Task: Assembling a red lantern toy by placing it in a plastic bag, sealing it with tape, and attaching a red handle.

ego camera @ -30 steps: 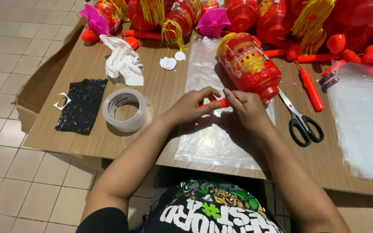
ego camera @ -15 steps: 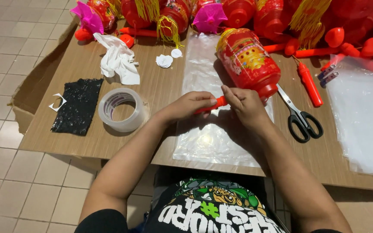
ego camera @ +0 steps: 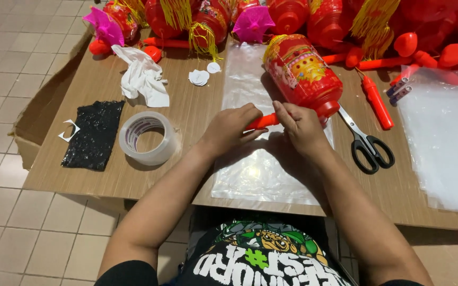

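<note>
I grasp the orange handle (ego camera: 261, 121) in my left hand (ego camera: 232, 130) while my right hand (ego camera: 301, 127) pinches its far end below the red lantern (ego camera: 302, 74), mid-fitting; next, I judge, calls for steady alignment.

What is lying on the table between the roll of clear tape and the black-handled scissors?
In the head view, a clear plastic sheet lies there, with both hands, left hand and right hand, over it gripping an orange handle.

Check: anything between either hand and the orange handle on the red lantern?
Nothing visible. The left hand and the right hand both already touch the orange handle that sticks out of the red lantern. The tape roll lies off to the left and the scissors to the right, both apart from the hands.
</note>
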